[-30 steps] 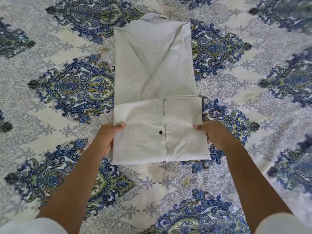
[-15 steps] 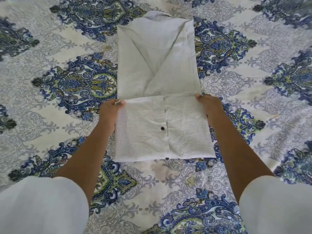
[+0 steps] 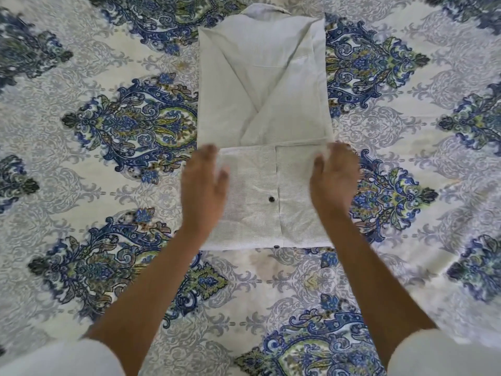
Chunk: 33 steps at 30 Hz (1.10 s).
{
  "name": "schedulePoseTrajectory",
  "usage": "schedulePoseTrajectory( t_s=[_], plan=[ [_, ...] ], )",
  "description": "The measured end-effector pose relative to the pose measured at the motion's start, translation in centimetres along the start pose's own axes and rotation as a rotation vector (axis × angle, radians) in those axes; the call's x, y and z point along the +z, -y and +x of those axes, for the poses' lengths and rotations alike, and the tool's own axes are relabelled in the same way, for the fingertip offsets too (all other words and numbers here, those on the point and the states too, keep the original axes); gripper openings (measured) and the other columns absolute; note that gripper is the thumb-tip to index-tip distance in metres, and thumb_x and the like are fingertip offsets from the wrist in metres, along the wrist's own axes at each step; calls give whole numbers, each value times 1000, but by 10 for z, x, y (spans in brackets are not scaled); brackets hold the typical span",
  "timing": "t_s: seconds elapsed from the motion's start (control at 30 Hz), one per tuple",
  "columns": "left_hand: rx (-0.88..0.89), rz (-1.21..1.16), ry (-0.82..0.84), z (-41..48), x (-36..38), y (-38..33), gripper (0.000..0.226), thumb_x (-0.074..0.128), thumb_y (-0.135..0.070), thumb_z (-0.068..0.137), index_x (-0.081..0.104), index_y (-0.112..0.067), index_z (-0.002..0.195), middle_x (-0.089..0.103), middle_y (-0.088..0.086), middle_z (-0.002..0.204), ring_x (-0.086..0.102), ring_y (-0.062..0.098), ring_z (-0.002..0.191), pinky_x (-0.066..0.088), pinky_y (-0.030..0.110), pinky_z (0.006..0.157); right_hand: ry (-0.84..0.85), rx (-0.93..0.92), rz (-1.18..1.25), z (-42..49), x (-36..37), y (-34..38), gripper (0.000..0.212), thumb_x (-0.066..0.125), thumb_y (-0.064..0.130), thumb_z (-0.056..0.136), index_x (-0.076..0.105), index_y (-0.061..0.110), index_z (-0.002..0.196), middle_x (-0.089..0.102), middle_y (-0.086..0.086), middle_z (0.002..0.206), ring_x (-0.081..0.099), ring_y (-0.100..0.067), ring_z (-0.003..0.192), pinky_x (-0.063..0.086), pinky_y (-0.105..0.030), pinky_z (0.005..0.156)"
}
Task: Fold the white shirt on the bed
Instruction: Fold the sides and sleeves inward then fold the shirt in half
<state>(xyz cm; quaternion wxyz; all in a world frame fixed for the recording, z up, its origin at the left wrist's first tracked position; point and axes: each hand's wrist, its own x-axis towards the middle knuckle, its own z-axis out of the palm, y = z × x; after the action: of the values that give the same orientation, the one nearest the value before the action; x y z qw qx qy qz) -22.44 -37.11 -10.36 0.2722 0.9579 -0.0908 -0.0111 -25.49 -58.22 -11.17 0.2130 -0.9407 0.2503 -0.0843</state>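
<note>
The white shirt (image 3: 263,104) lies flat mid-bed (image 3: 81,185), its hem panel turned up over the lower half. I judge it light, limp and quick to slip its creases, so I'd take it at the two side edges of that doubled panel. My left grip (image 3: 203,185) and right grip (image 3: 334,180) are spread over those edges, fingers nearly straight and clasping nothing; blur hides whether they press the cloth.

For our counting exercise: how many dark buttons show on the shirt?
2: one button mid-panel; another button at the shirt's near edge. Folds may hide more.
</note>
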Motion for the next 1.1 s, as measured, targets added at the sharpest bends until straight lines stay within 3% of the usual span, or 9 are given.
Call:
schedulePoseTrajectory(
  t_s=[0.07, 0.13, 0.27, 0.4, 0.5, 0.6, 0.87, 0.97, 1.1],
  plan=[
    [193, 177, 275, -29, 21, -10, 61, 27, -37, 97, 10, -8, 148, 8, 8, 156, 9, 24, 145, 13, 42, 118, 149, -296, -25, -39, 19, 7, 49, 33, 26, 94, 44, -2, 133, 45, -22, 138, 42, -35, 130, 30, -46, 108],
    [291, 329, 356, -33, 40, 3, 65, 15, -46, 96, 1, -12, 149, -4, 5, 157, -3, 22, 145, 8, 47, 118, 269, -490, -216, -49, 34, 0, 53, 31, 30, 93, 38, 6, 140, 36, -14, 148, 33, -30, 137, 27, -50, 110],
    [276, 524, 346, 2, 41, 33, 69, 5, -55, 94, -7, -17, 150, -13, 3, 157, -12, 23, 145, -5, 47, 117, 297, -456, -374, -10, 40, -28, 56, 18, 44, 96, 16, 23, 149, 13, 0, 157, 9, -21, 145, 4, -49, 113],
    [235, 479, 331, 3, 29, 27, 70, 2, -55, 94, -10, -13, 148, -13, 5, 157, -14, 22, 144, -9, 41, 117, 242, -204, -301, -7, 33, -21, 61, 9, 45, 94, 13, 18, 149, 8, -6, 158, 5, -22, 145, -6, -51, 112],
    [347, 427, 327, -24, 36, 2, 66, 10, -50, 96, -5, -11, 148, -1, 7, 158, -5, 20, 144, -5, 38, 118, 227, -389, -341, -33, 33, 13, 58, 15, 36, 95, 22, 11, 147, 15, -9, 155, 14, -27, 143, 5, -55, 111],
    [109, 393, 218, -52, 39, 4, 65, 16, -43, 98, 12, -2, 147, 12, 14, 156, 6, 23, 144, 2, 36, 117, 398, -613, -352, -52, 39, 35, 57, 13, 35, 94, 22, 13, 146, 15, -5, 155, 12, -21, 143, 0, -51, 111],
    [85, 411, 233, -67, 35, 24, 69, 19, -47, 96, 5, -3, 147, 4, 12, 156, 5, 21, 145, 9, 39, 116, 399, -423, -390, -24, 53, 41, 67, -2, 46, 91, 10, 13, 149, 8, 0, 157, 3, -13, 145, -12, -46, 112],
    [167, 425, 256, -62, 34, 32, 67, 20, -47, 96, 6, -7, 148, 5, 8, 157, 4, 19, 145, 9, 40, 116, 454, -484, -397, -39, 53, 44, 69, -6, 45, 90, 6, 13, 149, 5, -2, 158, 1, -13, 145, -15, -45, 111],
    [163, 449, 253, -58, 26, 47, 67, 14, -48, 96, 4, -8, 149, 0, 6, 157, -2, 17, 145, 1, 38, 116, 428, -404, -380, -24, 54, 46, 60, 3, 42, 97, 8, 13, 149, 5, 0, 158, 1, -11, 145, -19, -42, 109]
  ],
)
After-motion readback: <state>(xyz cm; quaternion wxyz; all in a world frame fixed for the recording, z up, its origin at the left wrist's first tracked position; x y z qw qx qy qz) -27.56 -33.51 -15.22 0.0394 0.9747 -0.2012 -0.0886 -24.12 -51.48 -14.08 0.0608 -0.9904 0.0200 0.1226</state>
